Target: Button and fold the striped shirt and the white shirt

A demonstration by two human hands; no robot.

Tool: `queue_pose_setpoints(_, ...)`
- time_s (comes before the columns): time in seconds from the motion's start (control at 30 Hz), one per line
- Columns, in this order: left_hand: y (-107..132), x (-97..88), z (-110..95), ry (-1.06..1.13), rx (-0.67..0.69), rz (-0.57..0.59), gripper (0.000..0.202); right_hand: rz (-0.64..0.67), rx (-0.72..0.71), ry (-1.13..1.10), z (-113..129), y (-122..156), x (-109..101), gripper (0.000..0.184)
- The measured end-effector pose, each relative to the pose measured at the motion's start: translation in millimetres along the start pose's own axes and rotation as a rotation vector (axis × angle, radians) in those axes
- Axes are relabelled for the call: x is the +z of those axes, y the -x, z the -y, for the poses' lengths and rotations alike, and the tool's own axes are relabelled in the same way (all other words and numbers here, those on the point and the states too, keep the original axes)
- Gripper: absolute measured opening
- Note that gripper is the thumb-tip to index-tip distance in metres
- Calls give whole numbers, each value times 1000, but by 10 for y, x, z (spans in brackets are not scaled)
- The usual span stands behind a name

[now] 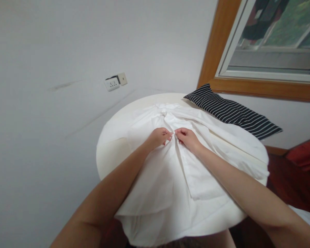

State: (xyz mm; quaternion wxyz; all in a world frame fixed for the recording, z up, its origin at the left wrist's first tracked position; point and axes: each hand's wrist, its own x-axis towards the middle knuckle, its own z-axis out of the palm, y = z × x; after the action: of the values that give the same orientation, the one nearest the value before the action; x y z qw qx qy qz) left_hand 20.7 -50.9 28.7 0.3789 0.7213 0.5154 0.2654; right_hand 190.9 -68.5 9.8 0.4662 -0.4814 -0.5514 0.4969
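Observation:
A white shirt (170,179) lies spread over a round white table (111,151), its collar toward the far side and its hem hanging over the near edge. My left hand (158,136) and my right hand (187,137) meet at the shirt's front opening, just below the collar. Each hand's fingers are closed in a pinch on the cloth at the front edges, fingertips almost touching. What lies between the fingertips is too small to make out.
A black and white striped cloth (232,112) lies on the table's far right side, under a wooden-framed window (260,86). A wall socket (115,82) sits on the white wall behind. Dark red floor (286,182) and a red object (306,155) show at right.

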Motion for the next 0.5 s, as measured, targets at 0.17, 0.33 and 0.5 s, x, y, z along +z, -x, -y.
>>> queue_pose_setpoints(0.17, 29, -1, -56, 195, -95, 73, 20, 7, 15, -61, 0, -9, -16, 24)
queue_pose_setpoints(0.33, 44, -4, -75, 232, -100, 81, 17, 69, 60, -100, -1, -17, -41, 19)
queue_pose_setpoints(0.5, 76, -16, -120, 226, -101, 80, 15, 91, 47, -50, -20, -22, -60, 15)
